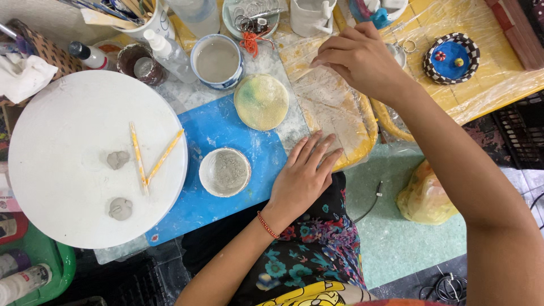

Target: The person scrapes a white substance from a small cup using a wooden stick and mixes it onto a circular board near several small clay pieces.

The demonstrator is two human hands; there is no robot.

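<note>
Two clay lumps (118, 160) (120, 208), two yellow sticks (138, 158) (165, 156), one white round board (68, 119), one small bowl (225, 171).

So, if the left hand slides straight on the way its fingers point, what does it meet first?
The left hand lies flat, fingers pointing up-right along the clear plastic wrap over the yellow board. Straight on, it would probably first meet the right hand, though their heights are unclear.

A pale green floor (396, 238) is showing under the low work surface w/ black cables (371, 204) trailing across it (more coiling at the bottom edge), a dark grated crate (518, 133) is sitting at right, and soft, even light is falling from overhead.
</note>
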